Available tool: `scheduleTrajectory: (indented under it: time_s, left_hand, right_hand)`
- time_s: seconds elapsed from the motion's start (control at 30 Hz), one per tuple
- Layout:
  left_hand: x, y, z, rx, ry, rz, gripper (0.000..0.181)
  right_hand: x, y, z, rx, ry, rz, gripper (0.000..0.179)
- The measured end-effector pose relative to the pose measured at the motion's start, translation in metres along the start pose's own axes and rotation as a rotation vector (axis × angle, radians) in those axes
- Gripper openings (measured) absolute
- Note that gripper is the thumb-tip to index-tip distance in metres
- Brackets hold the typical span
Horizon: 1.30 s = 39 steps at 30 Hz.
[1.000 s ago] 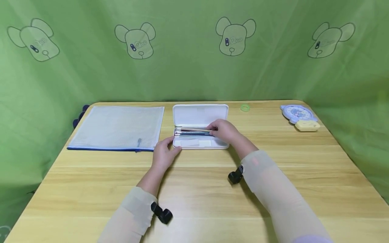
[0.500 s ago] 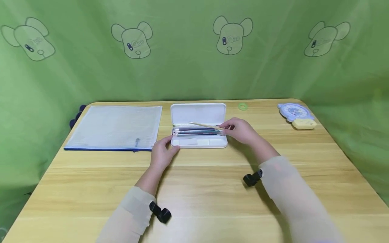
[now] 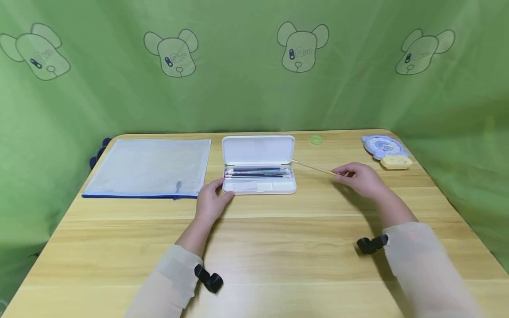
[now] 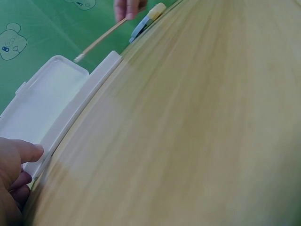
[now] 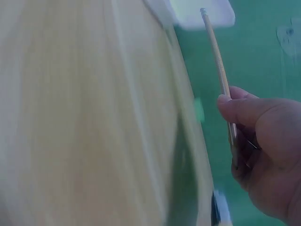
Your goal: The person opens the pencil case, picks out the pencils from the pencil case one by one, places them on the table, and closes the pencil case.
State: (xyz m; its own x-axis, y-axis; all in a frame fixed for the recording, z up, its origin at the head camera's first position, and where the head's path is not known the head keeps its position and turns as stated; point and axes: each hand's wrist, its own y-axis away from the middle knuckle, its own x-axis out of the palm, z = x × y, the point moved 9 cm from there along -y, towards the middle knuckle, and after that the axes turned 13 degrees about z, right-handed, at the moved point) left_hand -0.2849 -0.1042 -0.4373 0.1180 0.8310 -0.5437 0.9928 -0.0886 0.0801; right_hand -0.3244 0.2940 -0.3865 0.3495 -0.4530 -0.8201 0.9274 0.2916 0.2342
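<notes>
An open white pencil case [image 3: 258, 151] lies on the table with its lid back. Several dark pencils [image 3: 258, 169] lie in its rear compartment. At the case's front left corner, my left hand [image 3: 211, 203] grips it, the thumb [image 4: 30, 151] on the front edge in the left wrist view. My right hand [image 3: 359, 180] pinches a light wooden pencil [image 3: 314, 167] between thumb and fingers, right of the case and above the table. In the right wrist view the pencil's ferrule end [image 5: 203, 12] points away from the hand.
A mesh zip pouch [image 3: 149, 168] with a blue zip edge lies left of the case. A green ring [image 3: 316, 140] sits at the back edge. To the right are a round lilac object [image 3: 383, 145] and a pale yellow block [image 3: 396, 162]. A green curtain [image 3: 238, 101] hangs behind.
My right hand has lifted the wooden pencil out of the case and carried it to the right. The left hand has stayed at the case's corner.
</notes>
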Motion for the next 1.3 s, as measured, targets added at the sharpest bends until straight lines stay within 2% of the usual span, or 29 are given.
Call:
scheduleTrajectory:
  time_s: [0.33,0.6,1.03,1.2,1.3]
  left_hand:
    - [0.001,-0.001,0.001,0.004,0.007,-0.007,0.054]
    - [0.000,0.001,0.000,0.008,0.013,-0.016,0.053]
    - [0.000,0.002,-0.001,0.014,0.019,-0.022,0.052]
    - [0.000,0.002,-0.002,0.011,0.017,-0.018,0.053]
    - [0.000,0.002,-0.002,0.009,0.015,-0.018,0.053]
  right_hand:
    - [-0.010,0.016,-0.061,0.107,0.027,0.037,0.042]
    - [-0.015,0.021,-0.090,0.147,0.035,0.048,0.040]
    - [-0.011,0.019,-0.091,0.136,0.019,0.110,0.041]
    - [-0.012,0.021,-0.092,0.162,-0.025,0.096,0.052]
    - [-0.015,0.021,-0.085,0.164,-0.054,0.058,0.057]
